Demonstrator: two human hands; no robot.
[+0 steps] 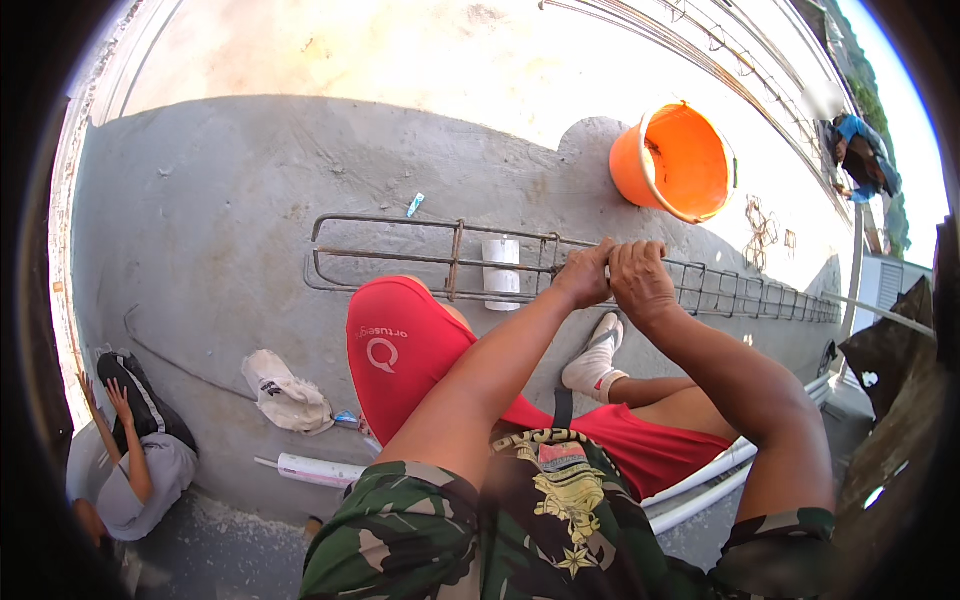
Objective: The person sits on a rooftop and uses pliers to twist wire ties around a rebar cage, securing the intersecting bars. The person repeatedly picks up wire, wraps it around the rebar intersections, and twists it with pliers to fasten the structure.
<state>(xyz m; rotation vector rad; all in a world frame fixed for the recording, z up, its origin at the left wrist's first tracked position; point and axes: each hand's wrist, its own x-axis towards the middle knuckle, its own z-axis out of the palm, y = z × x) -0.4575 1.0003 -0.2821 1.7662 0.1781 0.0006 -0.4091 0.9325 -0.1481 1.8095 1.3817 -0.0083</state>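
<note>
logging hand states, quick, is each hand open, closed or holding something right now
Left hand: closed on the rebar cage.
Right hand: closed on the rebar cage, beside the left.

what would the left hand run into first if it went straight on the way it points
The left hand would probably meet the right hand, close beside it; past that, the orange bucket lies roughly in line, though depth is unclear.

This wide fisheye camera is worn on the person's head and looks steeply down and forward. Very near it, toward five o'clock, is the green camouflage cloth shirt (575, 505); farther, the bare left hand (584, 274) and bare right hand (642, 276), near centre toward three o'clock; then the round orange plastic bucket (630, 165) at two o'clock.
</note>
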